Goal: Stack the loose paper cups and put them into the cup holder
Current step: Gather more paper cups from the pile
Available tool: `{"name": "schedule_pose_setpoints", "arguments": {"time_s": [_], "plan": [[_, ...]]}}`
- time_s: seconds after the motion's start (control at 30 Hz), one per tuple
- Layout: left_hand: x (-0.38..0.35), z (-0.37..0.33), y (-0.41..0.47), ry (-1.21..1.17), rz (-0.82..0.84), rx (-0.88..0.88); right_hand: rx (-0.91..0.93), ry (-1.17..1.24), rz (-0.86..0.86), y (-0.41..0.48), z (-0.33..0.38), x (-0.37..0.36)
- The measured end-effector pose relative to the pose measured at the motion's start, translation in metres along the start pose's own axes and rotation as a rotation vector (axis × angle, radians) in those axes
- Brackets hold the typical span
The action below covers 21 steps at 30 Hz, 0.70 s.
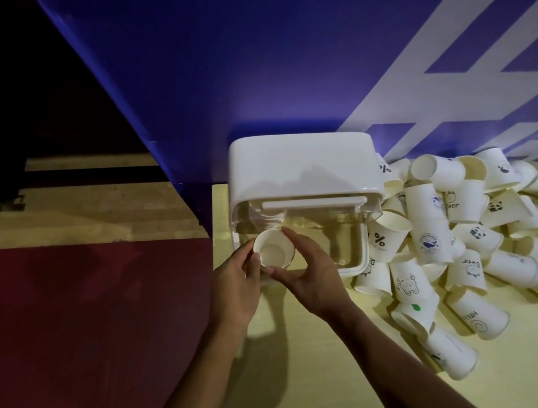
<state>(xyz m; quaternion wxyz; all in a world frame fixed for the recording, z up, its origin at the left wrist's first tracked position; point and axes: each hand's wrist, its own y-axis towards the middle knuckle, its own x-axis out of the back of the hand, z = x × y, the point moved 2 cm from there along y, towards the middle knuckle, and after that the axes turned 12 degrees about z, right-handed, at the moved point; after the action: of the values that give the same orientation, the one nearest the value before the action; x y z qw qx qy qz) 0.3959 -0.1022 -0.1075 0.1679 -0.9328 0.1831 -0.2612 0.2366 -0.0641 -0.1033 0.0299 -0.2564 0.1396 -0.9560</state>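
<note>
Pale tabletop [316, 352], left hand [234, 288] and right hand [312, 277] pinching upright cup [274, 249], mouth up, at cup holder [299, 161]

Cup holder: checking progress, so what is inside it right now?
Through the clear front of the cup holder, no cups show on the right. At its left end the left hand and right hand hold a paper cup. The white top hides the back.

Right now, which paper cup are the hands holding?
The mouth-up white paper cup at the clear plastic cup holder, between left hand and right hand; others lie piled.
</note>
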Motion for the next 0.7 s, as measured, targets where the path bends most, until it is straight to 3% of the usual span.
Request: {"name": "schedule_pose_setpoints", "arguments": {"time_s": [0.3, 0.5, 0.7], "plan": [[-0.001, 0.0, -0.003, 0.051, -0.014, 0.013, -0.001, -0.068, 0.002, 0.001, 0.0, -0.001], [-0.007, -0.043, -0.033, 0.132, -0.233, -0.163, -0.057, -0.035, -0.047, -0.031, -0.014, 0.018], [-0.069, -0.076, -0.057, 0.129, 0.044, -0.282, -0.172, -0.047, -0.216, -0.095, -0.05, 0.063]]}}
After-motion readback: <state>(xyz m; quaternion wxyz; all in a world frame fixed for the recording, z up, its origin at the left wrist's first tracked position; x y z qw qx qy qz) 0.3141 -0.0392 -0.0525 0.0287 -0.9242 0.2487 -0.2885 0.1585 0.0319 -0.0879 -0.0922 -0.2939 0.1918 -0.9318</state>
